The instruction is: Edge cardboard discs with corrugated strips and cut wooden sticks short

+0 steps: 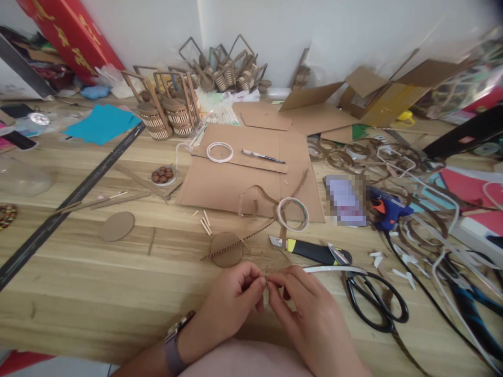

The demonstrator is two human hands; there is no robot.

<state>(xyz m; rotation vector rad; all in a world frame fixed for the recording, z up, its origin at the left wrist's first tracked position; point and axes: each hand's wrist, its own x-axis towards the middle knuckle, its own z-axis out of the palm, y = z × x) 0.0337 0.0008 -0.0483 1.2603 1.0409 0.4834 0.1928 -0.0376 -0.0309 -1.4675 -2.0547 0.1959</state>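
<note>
My left hand (231,301) and my right hand (310,314) meet low in the middle, fingertips pinched together on a small piece too tiny to make out. A watch sits on my left wrist. Just beyond the fingers lie a round cardboard disc (226,250) and a long thin corrugated cardboard strip (271,220) running diagonally up to the right. A roll of tape (293,213) rests on the edge of a flat cardboard sheet (220,183). A yellow-and-black utility knife (310,251) and black scissors (373,301) lie to the right of my hands.
Small cardboard baskets (168,110) stand at the back. A long black ruler (70,201) crosses the left floor. Another tape ring (219,152) and a pen (263,156) lie on the cardboard. A blue glue gun (387,209), cardboard curls and cables crowd the right.
</note>
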